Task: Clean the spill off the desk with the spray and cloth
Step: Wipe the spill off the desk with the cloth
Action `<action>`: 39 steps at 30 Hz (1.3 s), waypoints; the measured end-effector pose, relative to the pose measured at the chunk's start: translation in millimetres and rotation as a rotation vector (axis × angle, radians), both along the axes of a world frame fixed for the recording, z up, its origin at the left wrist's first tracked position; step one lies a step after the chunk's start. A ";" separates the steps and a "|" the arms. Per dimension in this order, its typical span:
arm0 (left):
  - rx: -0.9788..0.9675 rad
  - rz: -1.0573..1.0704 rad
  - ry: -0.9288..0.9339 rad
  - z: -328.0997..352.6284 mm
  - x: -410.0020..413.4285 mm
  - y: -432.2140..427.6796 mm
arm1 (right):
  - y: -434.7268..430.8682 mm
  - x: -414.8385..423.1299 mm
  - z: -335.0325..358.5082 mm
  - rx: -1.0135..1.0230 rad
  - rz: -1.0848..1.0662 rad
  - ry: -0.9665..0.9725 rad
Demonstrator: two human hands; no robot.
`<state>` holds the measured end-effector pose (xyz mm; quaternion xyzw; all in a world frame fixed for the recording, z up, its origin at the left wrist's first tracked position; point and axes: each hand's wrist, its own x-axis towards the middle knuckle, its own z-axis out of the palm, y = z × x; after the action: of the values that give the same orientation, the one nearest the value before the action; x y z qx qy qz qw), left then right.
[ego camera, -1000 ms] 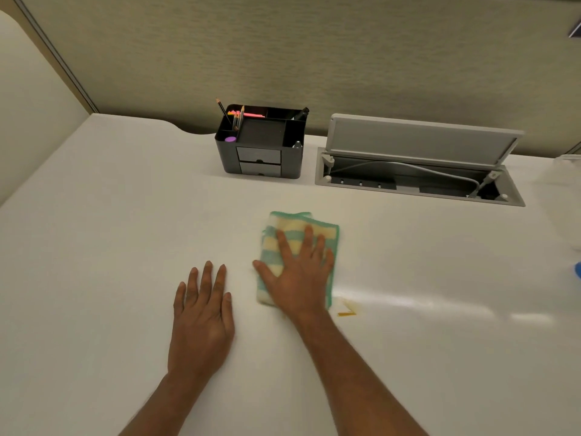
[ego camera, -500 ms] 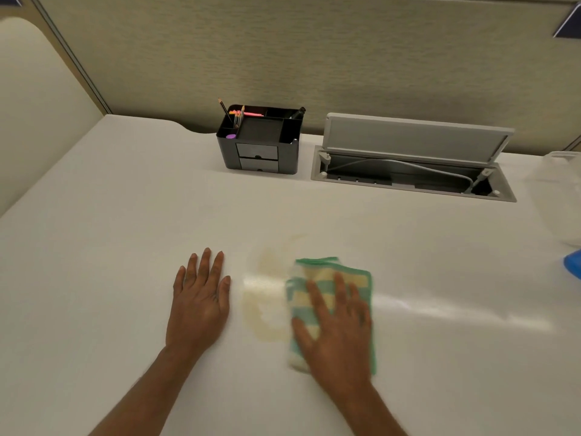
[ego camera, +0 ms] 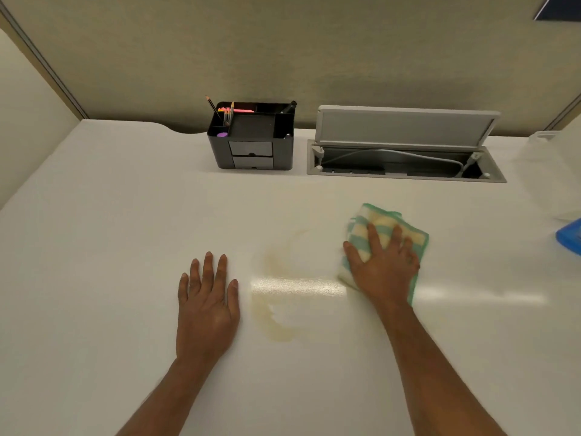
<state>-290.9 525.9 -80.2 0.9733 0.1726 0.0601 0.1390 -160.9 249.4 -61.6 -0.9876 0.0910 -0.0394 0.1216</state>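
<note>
A folded cloth (ego camera: 382, 221) with green and cream stripes lies on the white desk (ego camera: 110, 231). My right hand (ego camera: 385, 265) presses flat on the cloth, fingers spread over it. A faint yellowish spill (ego camera: 279, 328) smears the desk between my hands, left of the cloth. My left hand (ego camera: 206, 305) rests flat on the desk beside the spill, fingers apart and holding nothing. A blue object (ego camera: 570, 236) shows at the right edge; I cannot tell what it is.
A black desk organiser (ego camera: 251, 146) with pencils stands at the back. To its right a grey cable hatch (ego camera: 405, 152) sits with its lid raised. A translucent container (ego camera: 556, 171) is at the far right. A partition wall closes the back.
My right hand slid the cloth from the middle of the desk toward me, then away to the right, uncovering the smeared spill. My left hand stayed in place.
</note>
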 end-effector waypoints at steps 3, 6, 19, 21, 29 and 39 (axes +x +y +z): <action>-0.004 -0.007 0.004 -0.9 -0.7 1.3 | 64.6 -7.9 1.1 0.009 0.178 0.024; 0.009 -0.028 0.021 -0.8 0.0 2.6 | 116.7 -37.6 2.6 0.034 0.340 0.030; 0.014 -0.077 0.055 6.3 -3.1 5.1 | 64.9 -167.8 -1.3 0.135 0.457 -0.016; 0.007 -0.075 0.049 5.3 -4.5 4.2 | 30.5 -171.6 -1.5 0.093 0.403 -0.031; 0.002 -0.068 0.039 1.3 -3.1 7.9 | -74.9 -122.5 -1.3 -0.058 -0.062 -0.104; 0.002 -0.069 0.038 -6.4 0.4 9.1 | -43.9 -39.1 4.2 0.005 -0.184 -0.043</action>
<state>-290.5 534.9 -86.6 0.9798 0.1414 0.0369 0.1367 -200.1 205.5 -57.4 -0.9737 0.1786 -0.0714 0.1218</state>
